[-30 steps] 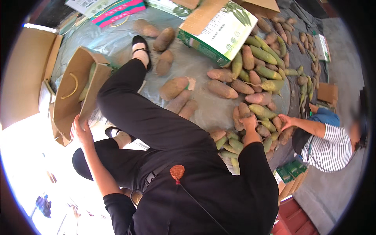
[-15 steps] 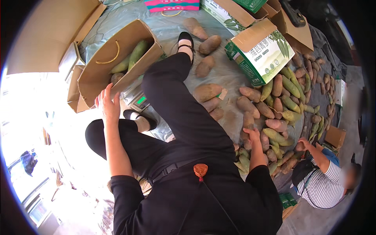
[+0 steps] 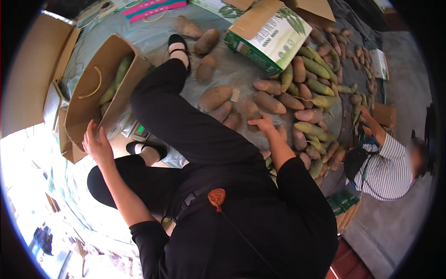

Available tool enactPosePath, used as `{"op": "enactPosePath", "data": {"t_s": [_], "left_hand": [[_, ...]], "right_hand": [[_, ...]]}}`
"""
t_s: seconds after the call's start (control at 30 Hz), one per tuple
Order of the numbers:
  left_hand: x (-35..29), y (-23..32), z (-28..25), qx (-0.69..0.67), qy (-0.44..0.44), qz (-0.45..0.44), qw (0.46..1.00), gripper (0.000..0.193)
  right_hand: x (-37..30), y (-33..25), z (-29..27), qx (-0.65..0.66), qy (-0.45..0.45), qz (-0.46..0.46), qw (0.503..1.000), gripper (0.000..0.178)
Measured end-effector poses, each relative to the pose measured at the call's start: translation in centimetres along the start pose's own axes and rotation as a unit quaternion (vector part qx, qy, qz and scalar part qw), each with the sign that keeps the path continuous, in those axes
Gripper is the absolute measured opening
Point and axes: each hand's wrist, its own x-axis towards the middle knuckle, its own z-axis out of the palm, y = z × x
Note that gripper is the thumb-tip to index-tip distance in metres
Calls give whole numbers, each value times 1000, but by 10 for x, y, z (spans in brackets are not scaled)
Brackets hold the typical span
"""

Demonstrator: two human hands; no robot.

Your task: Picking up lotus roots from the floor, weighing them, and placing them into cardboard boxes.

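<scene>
My right hand (image 3: 265,124) grips the near end of a thick brownish root vegetable (image 3: 251,109), lifted out over the edge of the pile. My left hand (image 3: 98,145) is open, fingers spread, beside the lower edge of an open brown cardboard carton (image 3: 76,118). This carton lies tilted with its mouth toward me, and a yellow cord handle (image 3: 96,83) hangs on its side. Long green radishes (image 3: 121,72) lie inside it. A scale with a lit green display (image 3: 139,129) shows next to the carton, partly covered.
Several brownish roots (image 3: 222,98) lie on plastic sheeting by my leg. Green radishes (image 3: 316,68) and brown roots are heaped at the right, below a white-and-green box (image 3: 272,35). A pink bag (image 3: 153,8) stands at the back. Another person (image 3: 381,160) reaches into the heap at far right.
My right hand has drawn a brownish root out of the heap toward the left. My left hand stays open by the carton. The whole view has turned and shifted.
</scene>
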Motion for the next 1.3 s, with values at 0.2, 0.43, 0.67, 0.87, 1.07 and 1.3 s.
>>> {"op": "enactPosePath", "data": {"t_s": [0.2, 0.43, 0.67, 0.87, 1.07, 1.3], "left_hand": [[-1, -1, 0, 10, -9, 3, 1000, 36], [-2, -1, 3, 28, -17, -15, 999, 36], [-1, -1, 7, 43, -21, -8, 999, 36], [0, -4, 9, 40, -18, -10, 999, 37], [-1, -2, 7, 40, -2, 6, 999, 35], [2, 0, 8, 43, 4, 22, 999, 34]], "right_hand": [[-2, 10, 8, -23, -9, 43, 999, 65], [4, -7, 2, -169, 53, 3, 984, 65], [3, -11, 4, -222, 87, -29, 971, 66], [22, 8, -2, -194, 124, -77, 970, 64], [16, 19, -12, -193, 108, -36, 975, 47], [7, 64, -47, -240, 101, 1, 966, 41]]}}
